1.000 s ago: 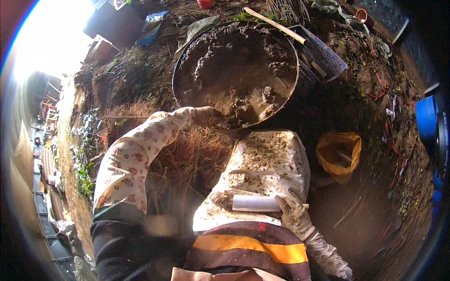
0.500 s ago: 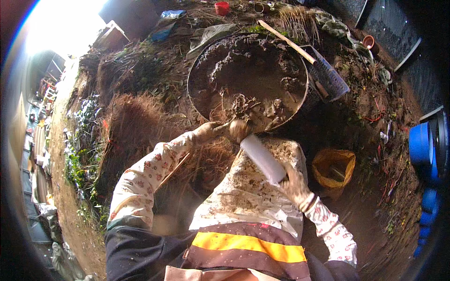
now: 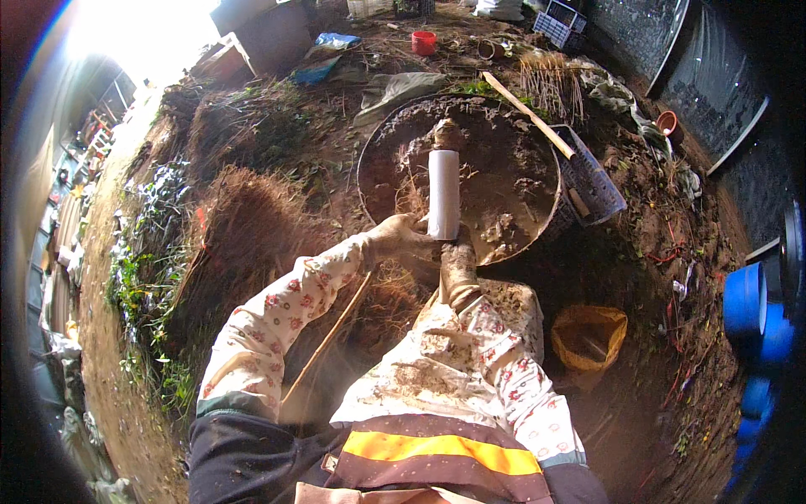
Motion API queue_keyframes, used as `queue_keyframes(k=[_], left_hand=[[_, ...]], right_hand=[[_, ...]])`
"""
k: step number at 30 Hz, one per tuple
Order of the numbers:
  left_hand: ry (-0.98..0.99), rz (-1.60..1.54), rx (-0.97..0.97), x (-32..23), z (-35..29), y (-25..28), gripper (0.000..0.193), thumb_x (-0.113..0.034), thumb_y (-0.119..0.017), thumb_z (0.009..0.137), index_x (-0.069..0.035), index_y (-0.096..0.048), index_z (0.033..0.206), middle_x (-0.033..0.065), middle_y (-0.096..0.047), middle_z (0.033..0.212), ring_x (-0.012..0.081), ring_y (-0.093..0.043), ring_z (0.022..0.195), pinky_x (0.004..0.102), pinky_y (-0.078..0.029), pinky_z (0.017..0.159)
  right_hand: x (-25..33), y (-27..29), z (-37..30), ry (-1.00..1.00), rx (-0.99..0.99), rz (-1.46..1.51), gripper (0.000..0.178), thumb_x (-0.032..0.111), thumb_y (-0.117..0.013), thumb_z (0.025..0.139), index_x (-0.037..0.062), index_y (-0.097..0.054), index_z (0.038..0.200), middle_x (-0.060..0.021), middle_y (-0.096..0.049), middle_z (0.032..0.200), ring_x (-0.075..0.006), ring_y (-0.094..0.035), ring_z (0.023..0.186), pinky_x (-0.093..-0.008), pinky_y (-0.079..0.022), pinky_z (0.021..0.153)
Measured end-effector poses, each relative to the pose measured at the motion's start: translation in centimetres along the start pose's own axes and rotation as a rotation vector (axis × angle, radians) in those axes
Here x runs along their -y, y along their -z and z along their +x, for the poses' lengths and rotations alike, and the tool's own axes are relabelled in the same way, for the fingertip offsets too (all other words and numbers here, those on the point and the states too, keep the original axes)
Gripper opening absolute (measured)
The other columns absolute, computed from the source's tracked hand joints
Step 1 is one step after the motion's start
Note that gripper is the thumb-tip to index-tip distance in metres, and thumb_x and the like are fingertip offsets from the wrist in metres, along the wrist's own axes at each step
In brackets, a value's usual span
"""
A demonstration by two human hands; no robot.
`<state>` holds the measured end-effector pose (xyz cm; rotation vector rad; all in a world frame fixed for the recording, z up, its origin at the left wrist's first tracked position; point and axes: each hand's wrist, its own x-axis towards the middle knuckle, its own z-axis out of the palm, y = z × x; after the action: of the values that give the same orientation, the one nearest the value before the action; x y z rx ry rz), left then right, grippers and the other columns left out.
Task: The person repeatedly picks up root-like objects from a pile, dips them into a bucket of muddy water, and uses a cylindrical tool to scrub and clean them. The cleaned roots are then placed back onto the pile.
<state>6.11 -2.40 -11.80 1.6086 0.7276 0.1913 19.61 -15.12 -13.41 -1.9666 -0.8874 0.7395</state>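
My right hand (image 3: 458,262) is closed round the near end of a white roll of plastic film (image 3: 443,195), held out over a round tub of mud (image 3: 363,186). A brown, mud-coated end (image 3: 447,133) sticks out past the roll's far end. My left hand (image 3: 393,235) is beside the roll's near end, its fingers curled. From it a thin woody stem (image 3: 329,338) slants down past my left forearm; fine roots (image 3: 410,198) show just above the hand. The roll partly hides what lies behind it.
A heap of bare-rooted, reddish-brown plants (image 3: 243,223) lies left of the tub. A wooden handle (image 3: 529,113) and a plastic crate (image 3: 594,186) rest at its right edge. Nearer stand a yellow bag (image 3: 588,336) and blue barrels (image 3: 744,300). A red pot (image 3: 424,43) sits behind.
My right hand has swung the film roll left and forward, from over my apron to upright above the tub. My left hand stays near, with the stem still angled under it. The view has shifted slightly.
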Motion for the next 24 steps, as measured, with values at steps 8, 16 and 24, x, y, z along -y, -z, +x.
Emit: queue_keyframes(k=[8,16,24], left_hand=[[0.049,0.601,-0.095,-1.7,-1.4,1.7,0.038,-0.035,-0.067,0.092,-0.001,-0.070,0.109,0.0153,-0.073,0.095,0.0264,-0.069,0.085,0.0407,-0.054,0.078],[-0.069,1.298,-0.062,-7.5,-3.5,1.9,0.032,-0.017,-0.057,0.090,-0.007,-0.063,0.120,0.0171,-0.073,0.094,0.0351,-0.072,0.087,0.0471,-0.058,0.075],[-0.275,1.657,-0.190,-14.1,-0.6,8.1,0.040,-0.012,-0.053,0.091,-0.005,-0.057,0.130,0.0124,-0.071,0.081,0.0322,-0.072,0.076,0.0445,-0.055,0.060]], right_hand=[[0.7,1.3,0.7,0.126,-0.096,-0.026,0.041,0.024,-0.063,0.094,0.0065,-0.055,0.129,-0.0210,-0.068,0.110,-0.0347,-0.066,0.098,-0.0441,-0.053,0.086],[4.6,10.9,9.8,0.427,0.103,0.118,0.040,0.014,-0.058,0.094,0.0134,-0.057,0.134,-0.0108,-0.065,0.116,-0.0230,-0.064,0.089,-0.0354,-0.054,0.081],[4.9,19.4,18.8,0.688,0.154,-1.360,0.026,0.019,-0.054,0.094,0.0054,-0.067,0.112,-0.0165,-0.073,0.093,-0.0267,-0.074,0.082,-0.0384,-0.059,0.063]])
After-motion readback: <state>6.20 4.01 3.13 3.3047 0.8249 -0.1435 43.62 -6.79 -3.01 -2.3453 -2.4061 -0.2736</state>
